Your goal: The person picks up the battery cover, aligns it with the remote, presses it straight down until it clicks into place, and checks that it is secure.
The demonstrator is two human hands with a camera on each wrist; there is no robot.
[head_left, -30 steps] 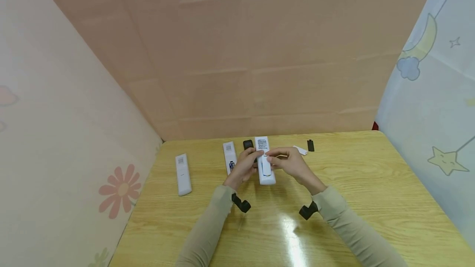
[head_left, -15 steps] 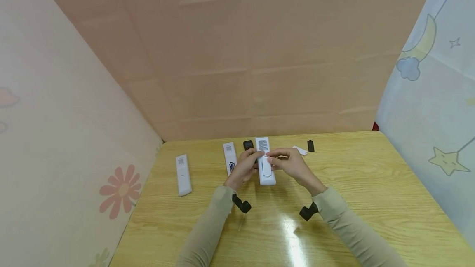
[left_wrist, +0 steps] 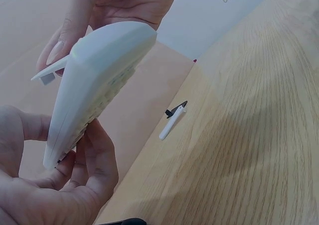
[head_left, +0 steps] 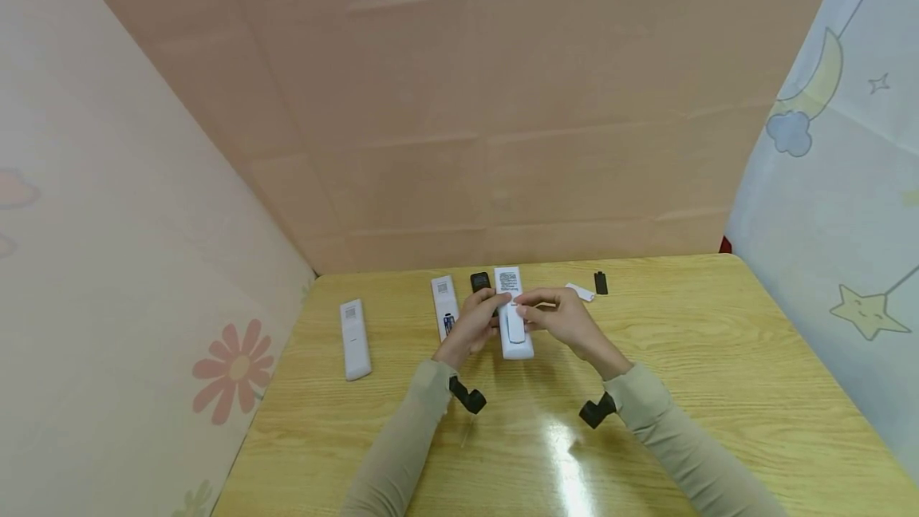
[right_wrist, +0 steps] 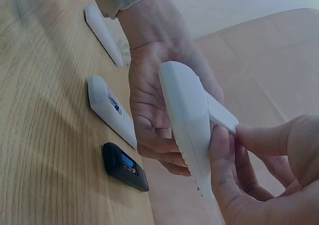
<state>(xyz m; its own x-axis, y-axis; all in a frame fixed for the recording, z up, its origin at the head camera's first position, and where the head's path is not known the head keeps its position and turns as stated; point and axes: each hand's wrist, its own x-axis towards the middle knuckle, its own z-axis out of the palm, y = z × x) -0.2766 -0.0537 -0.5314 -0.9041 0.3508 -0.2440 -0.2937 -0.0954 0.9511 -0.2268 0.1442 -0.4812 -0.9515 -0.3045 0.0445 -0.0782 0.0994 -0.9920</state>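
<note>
My left hand (head_left: 471,323) grips a white remote control (head_left: 507,281), back side up, above the table; its fingers curl under the button side in the left wrist view. Between thumb and fingers my right hand (head_left: 565,317) pinches a white battery cover (head_left: 516,323) lying over the remote's back. From the right wrist view, the cover (right_wrist: 223,114) stands tilted off the remote (right_wrist: 183,105), one end against it and the pinched end raised. A small tab hangs from the cover (left_wrist: 51,68) in the left wrist view. The battery bay beneath is hidden.
Left of the hands lie a white remote (head_left: 355,339), another white remote (head_left: 443,297) with its battery bay uncovered, and a black remote (right_wrist: 124,166) showing a blue battery. Behind the right hand lie a white cover (head_left: 581,291) and a black cover (head_left: 601,282) on the wooden table (head_left: 689,389).
The hands stay nearly still. The cover has shifted slightly on the remote's back; the coloured sliver at its lower end a second ago is now out of sight.
</note>
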